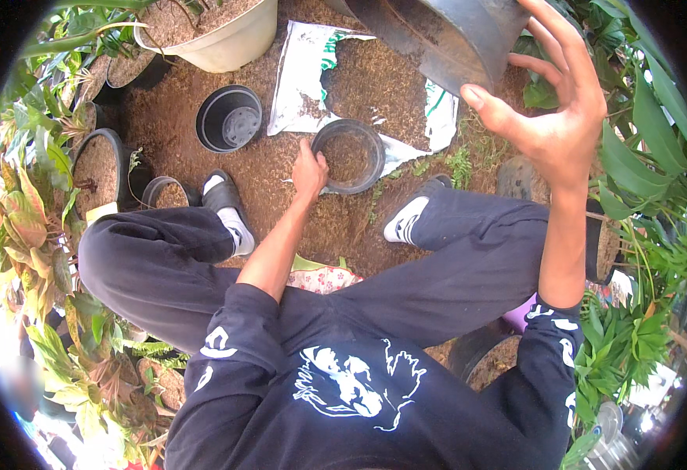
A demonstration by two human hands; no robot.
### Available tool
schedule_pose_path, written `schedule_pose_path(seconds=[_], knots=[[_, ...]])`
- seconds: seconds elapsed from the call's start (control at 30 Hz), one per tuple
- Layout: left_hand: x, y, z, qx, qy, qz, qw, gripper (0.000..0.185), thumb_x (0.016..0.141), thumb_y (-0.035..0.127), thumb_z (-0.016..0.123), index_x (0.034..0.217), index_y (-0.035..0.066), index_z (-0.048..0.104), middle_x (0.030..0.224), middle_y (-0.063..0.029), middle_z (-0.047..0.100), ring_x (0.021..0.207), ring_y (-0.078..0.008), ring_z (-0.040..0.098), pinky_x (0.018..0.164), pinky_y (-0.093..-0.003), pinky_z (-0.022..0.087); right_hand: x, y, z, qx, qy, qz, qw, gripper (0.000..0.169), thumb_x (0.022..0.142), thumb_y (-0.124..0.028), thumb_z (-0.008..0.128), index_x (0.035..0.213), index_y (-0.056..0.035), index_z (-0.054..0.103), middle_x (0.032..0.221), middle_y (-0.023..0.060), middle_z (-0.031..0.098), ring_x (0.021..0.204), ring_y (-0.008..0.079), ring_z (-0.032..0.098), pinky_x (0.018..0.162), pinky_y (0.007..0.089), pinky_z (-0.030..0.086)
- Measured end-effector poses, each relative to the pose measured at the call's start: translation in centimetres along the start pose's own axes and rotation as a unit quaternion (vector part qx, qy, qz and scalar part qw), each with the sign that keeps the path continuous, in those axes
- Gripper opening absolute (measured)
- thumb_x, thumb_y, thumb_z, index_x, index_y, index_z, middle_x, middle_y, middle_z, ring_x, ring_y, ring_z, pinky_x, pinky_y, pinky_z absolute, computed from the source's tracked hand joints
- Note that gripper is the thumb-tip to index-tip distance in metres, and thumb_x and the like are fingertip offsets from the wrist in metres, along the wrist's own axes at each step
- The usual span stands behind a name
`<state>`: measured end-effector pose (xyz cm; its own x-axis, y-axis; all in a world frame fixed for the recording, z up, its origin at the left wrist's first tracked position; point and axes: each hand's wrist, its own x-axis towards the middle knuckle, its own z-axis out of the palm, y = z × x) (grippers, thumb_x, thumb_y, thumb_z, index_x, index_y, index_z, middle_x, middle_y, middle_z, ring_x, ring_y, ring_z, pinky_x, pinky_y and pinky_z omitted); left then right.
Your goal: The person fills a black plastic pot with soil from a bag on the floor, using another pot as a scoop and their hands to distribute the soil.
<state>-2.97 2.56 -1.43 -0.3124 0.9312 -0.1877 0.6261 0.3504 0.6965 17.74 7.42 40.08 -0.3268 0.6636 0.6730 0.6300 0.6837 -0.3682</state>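
My left hand [310,174] grips the left rim of a small black plastic pot [377,167], which has brown soil or potting mix inside. It stands on the ground between my feet, beside a torn white plastic sack [297,76]. Up at the right, my right hand [561,120] has its thumb and fingers spread around the edge of a large black plastic pot [484,35]. That pot is tilted above the sack, with soil marks on its inner wall; its far part is cut off by the picture's top. Loose brown mix [373,73] lies on the sack.
An empty black pot [208,126] with drainage holes stands on the left. Behind it is a large white pot [232,41] holding soil. Potted plants [99,164] line the left side, and broad green leaves [643,117] crowd the right. My feet in black slides [226,200] flank the work.
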Motion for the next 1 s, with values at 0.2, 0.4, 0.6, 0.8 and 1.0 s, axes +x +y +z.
schedule_pose_path(seconds=[0.2, 0.4, 0.6, 0.8, 1.0], knots=[[0.4, -0.1, -0.4, -0.010, -0.030, 0.017, 0.999, 0.042, 0.095, 0.021, 0.055, 0.130, 0.003, 0.041, 0.106, -0.0322, 0.065, 0.097, -0.0508, 0.063, 0.083, -0.0577, 0.049, 0.0, 1.6, -0.3, -0.006, -0.065, 0.021, 0.998, 0.082, 0.057, -0.026, 0.091, 0.131, -0.0068, 0.061, 0.133, 0.0138, 0.055, 0.118, 0.0236, 0.059, 0.080, 0.0335, 0.059], [0.7, -0.8, -0.3, -0.013, -0.045, 0.027, 0.999, 0.041, 0.095, 0.022, 0.055, 0.128, 0.002, 0.041, 0.105, -0.0346, 0.064, 0.097, -0.0529, 0.062, 0.083, -0.0591, 0.048, -0.5, 2.4, 0.6, 0.023, -0.124, 0.019, 0.992, 0.081, 0.059, -0.029, 0.092, 0.131, -0.0075, 0.061, 0.130, 0.0164, 0.056, 0.114, 0.0247, 0.060, 0.079, 0.0331, 0.058], [1.0, -1.3, -0.1, -0.027, -0.044, 0.038, 0.998, 0.039, 0.096, 0.026, 0.056, 0.124, 0.002, 0.043, 0.102, -0.0345, 0.065, 0.096, -0.0529, 0.063, 0.083, -0.0583, 0.048, -0.6, 2.0, 0.9, 0.014, -0.181, 0.012, 0.983, 0.080, 0.059, -0.031, 0.092, 0.130, -0.0086, 0.062, 0.128, 0.0188, 0.057, 0.112, 0.0267, 0.061, 0.080, 0.0348, 0.057], [1.1, -1.2, -0.4, -0.062, -0.069, 0.048, 0.995, 0.042, 0.097, 0.027, 0.054, 0.126, -0.001, 0.043, 0.107, -0.0345, 0.064, 0.100, -0.0514, 0.062, 0.085, -0.0565, 0.048, -0.5, 1.7, 1.0, 0.011, -0.201, 0.021, 0.979, 0.080, 0.059, -0.033, 0.092, 0.129, -0.0076, 0.062, 0.127, 0.0214, 0.058, 0.112, 0.0306, 0.062, 0.081, 0.0366, 0.057], [1.1, -1.1, -0.5, -0.056, -0.068, 0.041, 0.995, 0.043, 0.098, 0.029, 0.053, 0.126, -0.003, 0.044, 0.109, -0.0348, 0.064, 0.102, -0.0515, 0.061, 0.087, -0.0557, 0.048, -0.9, 2.9, 1.1, -0.004, -0.210, 0.005, 0.978, 0.080, 0.060, -0.036, 0.092, 0.129, -0.0079, 0.063, 0.131, 0.0244, 0.057, 0.117, 0.0349, 0.061, 0.089, 0.0406, 0.055]])
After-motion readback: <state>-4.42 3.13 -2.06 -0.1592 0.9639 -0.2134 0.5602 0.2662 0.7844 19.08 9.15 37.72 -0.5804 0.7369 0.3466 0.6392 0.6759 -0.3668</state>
